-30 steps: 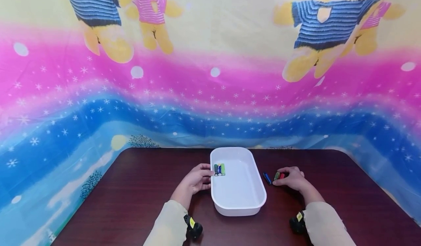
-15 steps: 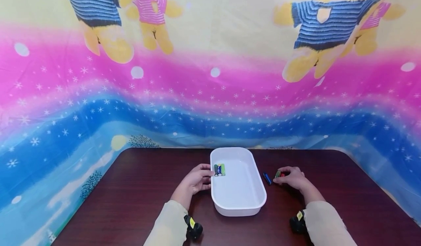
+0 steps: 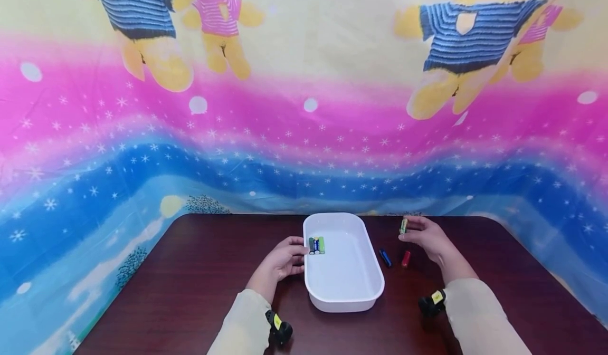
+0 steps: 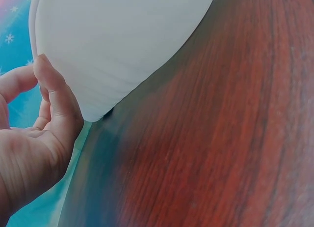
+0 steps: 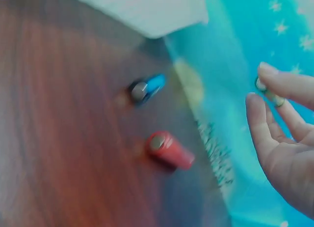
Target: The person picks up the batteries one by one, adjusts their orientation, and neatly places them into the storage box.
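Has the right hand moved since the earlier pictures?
Yes. The right hand, pinching a green battery, has risen and moved toward the table's far edge, away from the red battery lying beside the tray.

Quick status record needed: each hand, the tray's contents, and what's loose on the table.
left hand: rests against the left wall of the white plastic tray
right hand: pinches a green and yellow battery above the table
tray contents: batteries side by side at the left wall
loose on dark wooden table: blue battery, red battery, right of the tray
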The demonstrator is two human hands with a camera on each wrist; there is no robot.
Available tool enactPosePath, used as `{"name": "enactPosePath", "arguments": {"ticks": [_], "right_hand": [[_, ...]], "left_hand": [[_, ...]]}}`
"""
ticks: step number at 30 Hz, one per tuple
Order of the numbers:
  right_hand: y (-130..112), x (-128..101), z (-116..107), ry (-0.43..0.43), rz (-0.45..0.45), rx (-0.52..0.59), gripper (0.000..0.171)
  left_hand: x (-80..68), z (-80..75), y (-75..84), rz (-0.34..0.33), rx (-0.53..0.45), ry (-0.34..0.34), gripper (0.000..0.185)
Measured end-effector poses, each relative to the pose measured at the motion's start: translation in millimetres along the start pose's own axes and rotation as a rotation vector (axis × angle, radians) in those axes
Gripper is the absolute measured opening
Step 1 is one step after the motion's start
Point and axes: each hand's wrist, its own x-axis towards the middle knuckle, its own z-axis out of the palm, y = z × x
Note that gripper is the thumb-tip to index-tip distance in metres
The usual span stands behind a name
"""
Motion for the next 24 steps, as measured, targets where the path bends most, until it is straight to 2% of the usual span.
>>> {"name": "enactPosePath", "arguments": {"ticks": [5, 13, 24], "right_hand": [[-21.1, 0.5, 5.1, -0.053, 0.002, 0.097, 0.071], [-43.2, 5.8, 16.2, -0.077, 0.033, 0.110, 0.072], [-57.9, 16.1, 43.4, -0.084, 0.063, 0.100, 0.070]], "left_hand": [[-0.7, 0.4, -0.1, 0.002, -0.001, -0.005, 0.037], [-2.1, 1.0, 2.0, 0.003, 0.001, 0.006, 0.037], [-1.4, 0.2, 0.7, -0.003, -0.005, -0.001, 0.044]]}}
